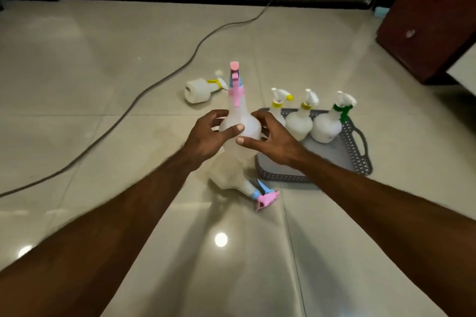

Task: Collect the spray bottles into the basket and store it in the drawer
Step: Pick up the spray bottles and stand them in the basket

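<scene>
Nearest on the glossy tiled floor (77,85), a translucent spray bottle with a pink and blue head (247,188) lies on its side, its long axis running toward the lower right, nozzle end nearest the camera. Just above it, the left hand (208,136) and right hand (273,144) wrap from either side around an upright pink-headed bottle (238,121), a frosted white body with a pink trigger and blue collar; its long axis is vertical and the nozzle points away from the camera. To the right sits the grey perforated basket (355,152), where three white bottles stand upright in a row along its far edge: a yellow-tipped bottle (279,105), a yellow-collared bottle (300,121) and a green-collared bottle (327,123). Farther back a fallen white bottle (198,90) lies with its head to the right. A grey cable (159,82) snakes across the floor, and a dark red drawer cabinet (427,18) stands far right.
</scene>
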